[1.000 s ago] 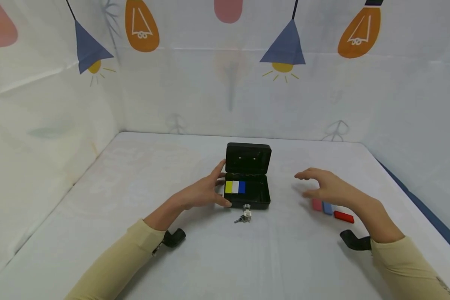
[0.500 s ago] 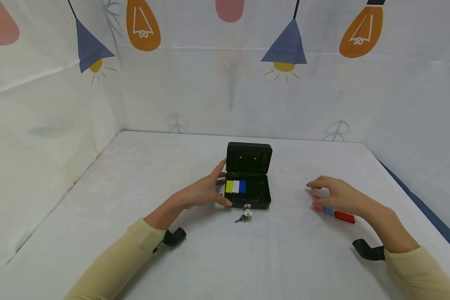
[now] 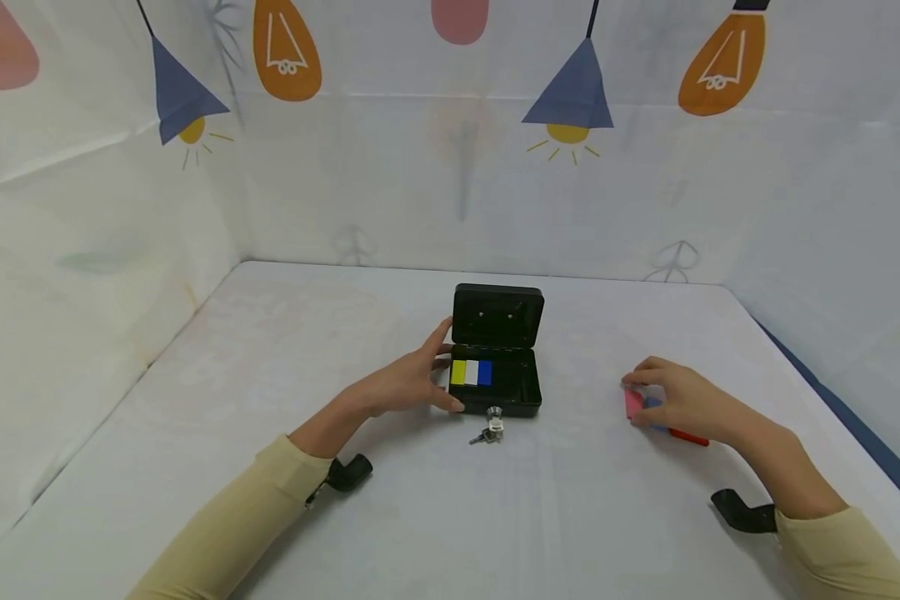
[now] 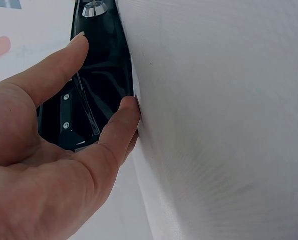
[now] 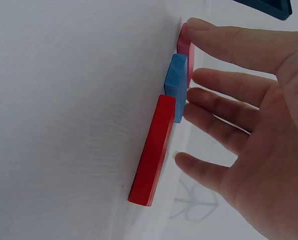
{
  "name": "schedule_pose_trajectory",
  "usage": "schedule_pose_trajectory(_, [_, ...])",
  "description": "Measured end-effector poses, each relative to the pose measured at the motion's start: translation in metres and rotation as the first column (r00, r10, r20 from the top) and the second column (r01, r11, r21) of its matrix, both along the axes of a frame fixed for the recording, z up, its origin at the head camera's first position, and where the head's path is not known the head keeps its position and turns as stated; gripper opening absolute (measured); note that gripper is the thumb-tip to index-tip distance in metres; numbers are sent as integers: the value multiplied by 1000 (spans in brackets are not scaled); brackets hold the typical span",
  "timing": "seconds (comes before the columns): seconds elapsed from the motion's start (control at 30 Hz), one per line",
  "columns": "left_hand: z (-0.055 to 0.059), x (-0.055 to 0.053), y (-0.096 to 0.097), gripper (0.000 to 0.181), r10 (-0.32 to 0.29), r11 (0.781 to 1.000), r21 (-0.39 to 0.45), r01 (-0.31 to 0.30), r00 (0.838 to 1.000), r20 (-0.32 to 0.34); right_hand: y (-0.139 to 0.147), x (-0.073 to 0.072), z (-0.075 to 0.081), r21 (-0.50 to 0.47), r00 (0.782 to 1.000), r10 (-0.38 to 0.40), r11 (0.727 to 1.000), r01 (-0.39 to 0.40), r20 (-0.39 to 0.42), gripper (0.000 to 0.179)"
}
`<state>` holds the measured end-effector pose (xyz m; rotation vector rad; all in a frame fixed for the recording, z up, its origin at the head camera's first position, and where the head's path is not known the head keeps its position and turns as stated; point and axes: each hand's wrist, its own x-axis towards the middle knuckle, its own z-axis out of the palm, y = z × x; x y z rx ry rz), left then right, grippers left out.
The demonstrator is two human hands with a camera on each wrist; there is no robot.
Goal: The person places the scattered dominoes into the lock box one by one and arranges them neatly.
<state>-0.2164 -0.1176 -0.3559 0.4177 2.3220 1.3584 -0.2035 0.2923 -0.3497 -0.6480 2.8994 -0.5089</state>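
Moved since earlier frame: right hand (image 3: 682,400) comes slightly nearer the person and to the right; thumb and forefinger now sit at opposite ends of the pink block (image 3: 633,405).
Bearing on the work: judged to be the taking-hold step; no lift evident.
Desk (image 3: 495,517): pink block lies on its right part, well apart from the box.
Black box (image 3: 521,411): position unchanged; lid (image 3: 497,317) up; three coloured pieces (image 3: 472,372) (yellow, white, blue) side by side inside, at left.
Left hand (image 3: 412,383): same place; thumb at the box's front left corner, fingers spread along its left side.
Right grip: thumb and forefinger bracket the pink block; cannot tell whether they pinch it.
Red block (image 5: 154,150): long axis mostly crosswise, right end nearer the person.
Pink block, orientation: long axis points away from the person, far end slightly left.
Blue block (image 5: 176,82): between pink and red; axis partly hidden.
Keys (image 3: 485,437): by the box front.
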Motion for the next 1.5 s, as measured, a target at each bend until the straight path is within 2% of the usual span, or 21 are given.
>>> schedule_pose_trajectory(0.43, [2,1,0,128,0,1000,7,0,1000,18,1,1,-5,3,999,-15,1000,15,-36,44])
schedule_pose_trajectory(0.63, [1,1,0,128,1,1000,1,-1,1000,6,-2,2,-5,9,998,-14,1000,14,-59,42])
schedule_pose_trajectory(1.0, [-2,1,0,129,0,1000,8,0,1000,-3,-5,3,-3,-32,999,-36,999,35,-30,46])
schedule_pose_trajectory(1.5, [-2,0,-1,129,-4,1000,10,4,1000,-1,-10,2,-4,-53,993,16,998,-23,-116,42])
